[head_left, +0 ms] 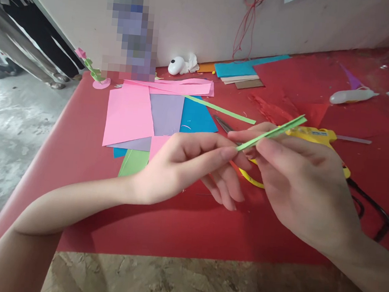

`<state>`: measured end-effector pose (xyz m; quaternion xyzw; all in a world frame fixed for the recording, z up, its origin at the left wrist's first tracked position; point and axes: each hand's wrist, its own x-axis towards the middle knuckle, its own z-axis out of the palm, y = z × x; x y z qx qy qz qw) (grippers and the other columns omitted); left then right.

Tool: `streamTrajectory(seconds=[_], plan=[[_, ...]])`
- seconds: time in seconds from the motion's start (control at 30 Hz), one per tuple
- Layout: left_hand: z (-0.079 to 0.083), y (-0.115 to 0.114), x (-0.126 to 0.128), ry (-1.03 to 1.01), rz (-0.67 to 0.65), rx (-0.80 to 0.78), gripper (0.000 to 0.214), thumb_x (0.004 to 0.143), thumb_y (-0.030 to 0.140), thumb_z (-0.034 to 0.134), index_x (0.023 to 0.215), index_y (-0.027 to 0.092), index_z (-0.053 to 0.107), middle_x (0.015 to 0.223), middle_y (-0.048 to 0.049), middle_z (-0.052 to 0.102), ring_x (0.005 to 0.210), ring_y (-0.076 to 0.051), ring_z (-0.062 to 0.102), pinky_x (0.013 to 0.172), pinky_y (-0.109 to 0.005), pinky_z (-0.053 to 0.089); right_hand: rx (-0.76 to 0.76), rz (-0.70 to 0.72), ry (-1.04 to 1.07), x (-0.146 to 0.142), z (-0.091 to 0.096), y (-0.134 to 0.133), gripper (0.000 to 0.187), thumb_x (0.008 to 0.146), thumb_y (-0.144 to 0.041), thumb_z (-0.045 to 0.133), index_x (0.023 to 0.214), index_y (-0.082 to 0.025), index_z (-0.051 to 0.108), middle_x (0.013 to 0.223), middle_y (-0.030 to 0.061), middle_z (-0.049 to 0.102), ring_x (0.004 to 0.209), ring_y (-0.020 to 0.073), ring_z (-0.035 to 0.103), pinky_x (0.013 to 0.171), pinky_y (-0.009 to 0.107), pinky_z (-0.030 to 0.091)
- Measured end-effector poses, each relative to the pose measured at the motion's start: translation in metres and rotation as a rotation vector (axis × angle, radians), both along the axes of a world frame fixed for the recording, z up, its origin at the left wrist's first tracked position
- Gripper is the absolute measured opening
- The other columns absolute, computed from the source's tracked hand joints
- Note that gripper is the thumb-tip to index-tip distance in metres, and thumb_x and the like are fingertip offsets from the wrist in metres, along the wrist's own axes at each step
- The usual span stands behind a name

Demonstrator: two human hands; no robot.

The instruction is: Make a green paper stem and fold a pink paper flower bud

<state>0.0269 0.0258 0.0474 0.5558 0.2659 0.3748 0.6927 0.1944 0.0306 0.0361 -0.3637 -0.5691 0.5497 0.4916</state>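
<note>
Both hands meet above a red sheet (pixel 187 227) that covers the table. A thin green paper strip (pixel 273 132), folded lengthwise, slants up to the right between them. My left hand (pixel 186 165) pinches its lower end between thumb and forefinger. My right hand (pixel 300 182) pinches the strip just beyond that, fingers closed around it. Under the hands lie yellow-handled scissors (pixel 251 178) with grey blades (pixel 223 124), and a yellow glue gun (pixel 314 135).
Pink, lilac, blue and green paper sheets (pixel 163 116) lie at the back left, with another green strip (pixel 221 109). More sheets (pixel 245 71) are stacked by the wall, a white glue bottle (pixel 350 96) lies at the right, and a black cord (pixel 379 216) runs off right. Bare chipboard (pixel 185 286) shows in front.
</note>
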Motion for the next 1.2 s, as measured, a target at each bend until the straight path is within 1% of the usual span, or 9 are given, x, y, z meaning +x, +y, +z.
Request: streamTrajectory(seconds=[0.1, 0.2, 0.3, 0.43, 0.57, 0.67, 0.8, 0.97, 1.2], plan=[[-0.001, 0.002, -0.001, -0.06, -0.053, -0.105, 0.021, 0.094, 0.021, 0.043, 0.083, 0.013, 0.058, 0.064, 0.0003, 0.071, 0.057, -0.01, 0.07, 0.056, -0.015, 0.059, 0.028, -0.026, 0.062, 0.0, 0.003, 0.001, 0.018, 0.085, -0.02, 0.061, 0.079, -0.031, 0.074, 0.086, -0.0063, 0.066, 0.085, 0.003, 0.059, 0.078, 0.013, 0.049], [-0.002, 0.003, -0.002, -0.094, -0.078, -0.167, 0.019, 0.094, 0.021, 0.044, 0.086, 0.013, 0.059, 0.066, -0.0003, 0.072, 0.057, -0.01, 0.07, 0.054, -0.015, 0.058, 0.083, 0.032, 0.085, 0.001, 0.004, 0.003, 0.026, 0.086, -0.011, 0.057, 0.082, -0.031, 0.074, 0.082, -0.006, 0.065, 0.08, 0.0013, 0.059, 0.074, 0.01, 0.049], [-0.003, 0.005, -0.003, -0.119, -0.093, -0.202, 0.019, 0.094, 0.019, 0.044, 0.088, 0.013, 0.06, 0.073, -0.0024, 0.074, 0.062, -0.011, 0.071, 0.055, -0.015, 0.059, 0.067, 0.068, 0.029, 0.002, 0.005, 0.003, 0.027, 0.086, -0.012, 0.056, 0.087, -0.032, 0.074, 0.08, -0.0052, 0.065, 0.079, 0.0015, 0.059, 0.071, 0.008, 0.049], [-0.004, 0.005, -0.002, -0.104, -0.101, -0.209, 0.024, 0.093, 0.029, 0.047, 0.089, 0.012, 0.063, 0.083, -0.0055, 0.075, 0.067, -0.013, 0.072, 0.054, -0.016, 0.059, 0.047, 0.072, -0.031, 0.004, 0.005, 0.003, 0.022, 0.085, -0.014, 0.058, 0.084, -0.03, 0.074, 0.077, -0.0053, 0.065, 0.075, 0.0019, 0.059, 0.066, 0.009, 0.048], [-0.004, 0.005, -0.001, -0.098, -0.093, -0.27, 0.025, 0.092, 0.031, 0.048, 0.084, 0.013, 0.065, 0.072, 0.0016, 0.073, 0.063, -0.01, 0.071, 0.052, -0.015, 0.057, 0.089, 0.022, -0.108, 0.003, 0.006, 0.002, 0.017, 0.079, -0.013, 0.06, 0.074, -0.026, 0.071, 0.073, -0.0063, 0.062, 0.07, 0.0033, 0.058, 0.06, 0.013, 0.046], [-0.004, 0.005, 0.0, -0.096, -0.108, -0.314, 0.025, 0.09, 0.031, 0.051, 0.079, 0.013, 0.065, 0.064, 0.0041, 0.071, 0.056, -0.008, 0.068, 0.05, -0.013, 0.056, 0.117, 0.015, -0.171, 0.003, 0.01, 0.002, 0.015, 0.077, -0.013, 0.059, 0.071, -0.023, 0.07, 0.07, -0.0054, 0.061, 0.068, 0.0047, 0.057, 0.057, 0.016, 0.045], [-0.001, 0.005, -0.001, -0.123, -0.129, -0.349, 0.022, 0.089, 0.028, 0.055, 0.077, 0.013, 0.064, 0.059, 0.004, 0.069, 0.05, -0.006, 0.066, 0.049, -0.011, 0.055, 0.108, 0.035, -0.185, 0.005, 0.014, 0.002, 0.013, 0.077, -0.014, 0.06, 0.072, -0.022, 0.069, 0.07, -0.0049, 0.061, 0.067, 0.0048, 0.057, 0.056, 0.016, 0.045], [-0.001, 0.005, -0.003, -0.161, -0.172, -0.354, 0.02, 0.09, 0.026, 0.053, 0.08, 0.013, 0.065, 0.06, 0.0032, 0.069, 0.051, -0.007, 0.067, 0.05, -0.011, 0.055, 0.129, 0.058, -0.12, 0.006, 0.014, 0.003, 0.016, 0.081, -0.015, 0.059, 0.072, -0.025, 0.069, 0.076, -0.0071, 0.061, 0.071, 0.0017, 0.057, 0.06, 0.011, 0.046], [-0.002, 0.007, -0.007, -0.171, -0.241, -0.366, 0.02, 0.091, 0.026, 0.051, 0.081, 0.014, 0.065, 0.061, 0.0026, 0.07, 0.052, -0.008, 0.068, 0.049, -0.013, 0.055, 0.133, 0.036, -0.1, 0.009, 0.015, 0.004, 0.019, 0.082, -0.015, 0.06, 0.078, -0.028, 0.072, 0.076, -0.0061, 0.06, 0.073, 0.0044, 0.058, 0.063, 0.015, 0.049]])
